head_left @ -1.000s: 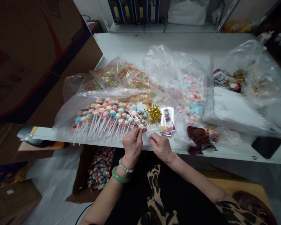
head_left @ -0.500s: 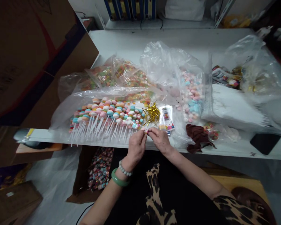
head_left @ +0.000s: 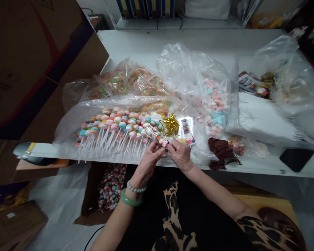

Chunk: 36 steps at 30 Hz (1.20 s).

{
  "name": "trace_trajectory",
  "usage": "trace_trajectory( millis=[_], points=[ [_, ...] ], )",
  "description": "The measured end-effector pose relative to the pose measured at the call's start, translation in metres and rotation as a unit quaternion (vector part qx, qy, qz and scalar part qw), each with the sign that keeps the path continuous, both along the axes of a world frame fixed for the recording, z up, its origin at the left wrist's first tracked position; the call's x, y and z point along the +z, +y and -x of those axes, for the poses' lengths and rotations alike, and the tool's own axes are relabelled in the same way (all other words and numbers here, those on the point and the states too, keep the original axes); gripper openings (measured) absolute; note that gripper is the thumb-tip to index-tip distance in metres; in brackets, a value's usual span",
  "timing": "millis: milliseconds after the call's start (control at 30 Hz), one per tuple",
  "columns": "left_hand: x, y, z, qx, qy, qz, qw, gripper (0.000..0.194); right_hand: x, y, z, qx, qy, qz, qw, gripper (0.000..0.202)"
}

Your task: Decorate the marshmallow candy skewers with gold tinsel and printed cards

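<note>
Pinching the wrapped candy point(head_left: 164, 142) over the table point(head_left: 136, 43) in the right hand point(head_left: 180, 153), seemingly for steadiness, with an unclear hold by the left hand point(head_left: 152, 154) alongside, near gold strips point(head_left: 170, 124) likely heaped for reach

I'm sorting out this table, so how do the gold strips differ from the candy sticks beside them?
The gold strips are thin and metallic; the candy sticks carry rounded, multicoloured pieces on white stems. The gold strips lie in a loose tangle, while the candy sticks lie roughly side by side, stems toward the person. Both lie on the table.
</note>
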<state>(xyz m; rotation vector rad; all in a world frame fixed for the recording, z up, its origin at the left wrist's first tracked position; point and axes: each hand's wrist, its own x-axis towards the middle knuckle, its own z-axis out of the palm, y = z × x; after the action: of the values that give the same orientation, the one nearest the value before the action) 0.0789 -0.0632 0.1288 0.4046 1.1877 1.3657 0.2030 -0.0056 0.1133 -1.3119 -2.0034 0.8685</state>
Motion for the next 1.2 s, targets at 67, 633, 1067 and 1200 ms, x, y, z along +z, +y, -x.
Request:
trace_trajectory(
  millis=[67, 633, 1067, 1200],
  points=[
    [0.003, 0.004, 0.005, 0.032, -0.103, 0.006, 0.994, 0.033, 0.002, -0.005, -0.002, 0.034, -0.001, -0.029, 0.999, 0.027],
    [0.021, 0.029, 0.03, 0.287, -0.28, -0.002, 0.916, 0.025, 0.019, -0.018, -0.001, 0.076, 0.245, 0.223, 0.94, 0.022],
    [0.01, 0.026, 0.006, 0.235, -0.212, -0.025, 0.948, 0.012, 0.008, -0.017, 0.002, 0.031, 0.359, 0.437, 0.824, 0.039],
    [0.017, 0.027, 0.017, 0.251, -0.26, 0.005, 0.933, 0.028, 0.012, -0.008, -0.001, 0.005, 0.359, 0.421, 0.833, 0.027]
  ],
)
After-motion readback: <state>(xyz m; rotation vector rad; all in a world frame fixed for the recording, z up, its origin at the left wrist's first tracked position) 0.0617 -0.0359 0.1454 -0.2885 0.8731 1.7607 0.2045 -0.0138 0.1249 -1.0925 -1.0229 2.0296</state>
